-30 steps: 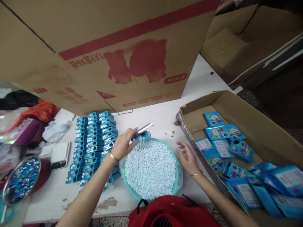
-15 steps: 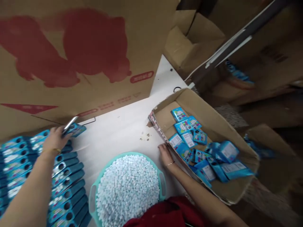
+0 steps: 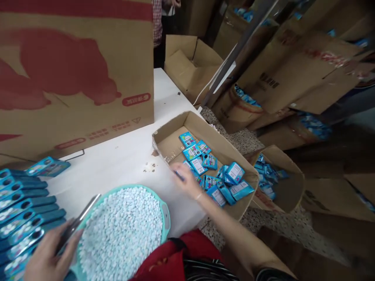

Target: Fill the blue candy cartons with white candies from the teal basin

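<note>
1. Since the half-second-earlier frame, the left hand [image 3: 48,251] and its metal-edged tool [image 3: 88,208] have been brought from the rows of cartons to the basin's left side; the right hand [image 3: 186,181] has been raised from the tabletop to the tray's near wall. The view has been turned rightward.
2. Nearest, at lower left, the tool is pinched between the left thumb and fingers. It is long and slim, dark at the grip, silver along its edge, and slanted over the rim of the teal basin [image 3: 152,192]; contact with the rim cannot be told.
3. The round basin is filled with small, pale blue-white pellets [image 3: 123,234].
4. At far left, slim blue cartons [image 3: 26,216] with round dark holes are packed side by side; beyond them, a loose carton [image 3: 49,167] is laid on the white table [image 3: 131,156].
5. The right fingers are blurred and curled; whether the dark blue sliver among them is being held cannot be told.
6. Beyond that hand, glossy blue packs [image 3: 234,171] are heaped in the cardboard tray [image 3: 225,150], some showing white printed panels. Their lettering is too small to be read.
7. Behind, the large cardboard box [image 3: 129,58] is printed with a red figure, a warning triangle and characters too blurred to be read.
8. Farthest, a person's checked sleeve [image 3: 157,23] is seen.
</note>
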`<state>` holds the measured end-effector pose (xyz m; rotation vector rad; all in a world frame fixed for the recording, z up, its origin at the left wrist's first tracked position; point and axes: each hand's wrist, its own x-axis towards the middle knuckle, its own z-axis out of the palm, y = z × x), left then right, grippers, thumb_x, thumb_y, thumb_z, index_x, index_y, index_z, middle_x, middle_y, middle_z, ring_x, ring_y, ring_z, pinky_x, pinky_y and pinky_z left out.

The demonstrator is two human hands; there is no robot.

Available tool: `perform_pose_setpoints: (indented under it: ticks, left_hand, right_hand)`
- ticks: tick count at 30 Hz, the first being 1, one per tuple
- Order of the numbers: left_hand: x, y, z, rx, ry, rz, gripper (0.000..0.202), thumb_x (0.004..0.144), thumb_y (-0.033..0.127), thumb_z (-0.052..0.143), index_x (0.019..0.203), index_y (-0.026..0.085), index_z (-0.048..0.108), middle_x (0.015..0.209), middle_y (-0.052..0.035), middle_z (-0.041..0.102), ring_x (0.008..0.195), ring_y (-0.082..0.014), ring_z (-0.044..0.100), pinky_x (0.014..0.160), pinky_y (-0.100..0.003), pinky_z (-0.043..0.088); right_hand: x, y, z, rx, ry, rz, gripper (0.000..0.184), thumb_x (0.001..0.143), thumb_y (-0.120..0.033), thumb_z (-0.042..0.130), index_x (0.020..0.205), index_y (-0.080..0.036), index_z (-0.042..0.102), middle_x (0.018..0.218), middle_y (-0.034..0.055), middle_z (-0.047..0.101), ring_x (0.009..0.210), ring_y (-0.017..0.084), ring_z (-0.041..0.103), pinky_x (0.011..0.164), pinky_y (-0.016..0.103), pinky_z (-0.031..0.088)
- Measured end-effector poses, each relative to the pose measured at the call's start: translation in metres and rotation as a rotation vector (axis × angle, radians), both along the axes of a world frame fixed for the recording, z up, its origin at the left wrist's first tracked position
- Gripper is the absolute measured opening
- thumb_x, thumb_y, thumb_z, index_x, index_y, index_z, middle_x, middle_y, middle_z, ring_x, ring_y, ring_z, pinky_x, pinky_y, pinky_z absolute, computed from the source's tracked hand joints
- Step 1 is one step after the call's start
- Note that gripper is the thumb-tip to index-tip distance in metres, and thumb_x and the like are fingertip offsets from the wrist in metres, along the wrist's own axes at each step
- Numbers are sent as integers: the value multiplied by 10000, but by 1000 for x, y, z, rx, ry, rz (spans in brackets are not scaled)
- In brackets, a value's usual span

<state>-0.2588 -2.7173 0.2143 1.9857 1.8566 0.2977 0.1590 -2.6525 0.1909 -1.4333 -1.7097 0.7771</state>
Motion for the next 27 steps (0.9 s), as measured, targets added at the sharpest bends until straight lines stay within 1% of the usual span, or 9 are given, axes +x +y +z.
perform_pose_setpoints:
  ticks: [2, 5, 8, 10, 13, 16, 20, 23, 27]
  left_hand:
    - [18, -32, 14, -19, -22, 58, 363, 822, 520, 441, 1154, 384, 499, 1064, 25, 642, 949, -270, 623, 844, -458, 524]
    - [25, -81, 27, -116, -22, 58, 343, 832, 498, 473, 1039, 247, 580, 996, -52, 686, 894, -229, 659, 797, -362, 544]
    - [24, -128, 31, -215, 27, 64, 331, 846, 457, 483, 1053, 220, 586, 1004, -72, 691, 903, -214, 659, 800, -339, 542]
    - [30, -149, 26, -242, 78, 71, 287, 859, 396, 472, 1048, 217, 592, 1007, -79, 687, 916, -218, 653, 816, -356, 534]
    - [57, -156, 0, -226, 150, 102, 241, 871, 299, 433, 1027, 208, 593, 952, -78, 670, 887, -218, 641, 792, -364, 528]
    - [91, -139, -36, -170, 151, 144, 235, 880, 263, 414, 1031, 187, 577, 939, -87, 641, 879, -215, 626, 774, -353, 522]
    - [115, -116, -67, -131, 85, 152, 245, 885, 227, 396, 1071, 154, 538, 1027, -125, 618, 965, -229, 609, 847, -384, 504]
    - [110, -117, -67, -129, 25, 129, 244, 883, 231, 405, 1084, 154, 522, 1043, -118, 618, 989, -219, 603, 876, -382, 498]
    - [107, -121, -62, -149, -27, 118, 234, 876, 269, 424, 1063, 178, 532, 1020, -94, 632, 986, -210, 607, 879, -375, 505]
  right_hand:
    - [67, 15, -23, -152, -224, -307, 333, 769, -119, 586, 1102, -99, 584, 1186, 165, 582, 1209, 255, 473, 1056, 452, 338]
    - [152, 28, -65, -366, -325, -341, 583, 616, -129, 729, 1154, -6, 541, 1259, 290, 498, 1292, 408, 363, 1043, 552, 291]
    - [195, 25, -101, -506, -357, -354, 618, 612, -259, 766, 1149, -46, 546, 1167, 289, 537, 1212, 423, 459, 945, 554, 382]
    - [203, 18, -111, -516, -360, -335, 653, 587, -295, 788, 1156, -84, 546, 1157, 276, 532, 1179, 417, 485, 930, 560, 381]
    - [197, 3, -103, -473, -391, -395, 754, 530, -397, 823, 1162, -109, 529, 1157, 268, 513, 1129, 440, 499, 906, 596, 370]
    - [180, -13, -76, -307, -331, -543, 705, 595, -508, 767, 1132, -128, 511, 1162, 244, 505, 1117, 423, 497, 910, 573, 380]
    - [137, -40, -33, -107, 89, -556, 579, 669, -534, 696, 1092, -200, 484, 990, 119, 579, 901, 280, 588, 812, 442, 461]
    - [86, -71, -13, -246, 381, -363, 613, 629, -578, 689, 1072, -214, 473, 844, 32, 579, 724, 208, 584, 659, 353, 484]
    - [9, -120, -3, -627, 658, -79, 619, 626, -608, 694, 1065, -225, 483, 828, 17, 607, 693, 175, 582, 624, 300, 488]
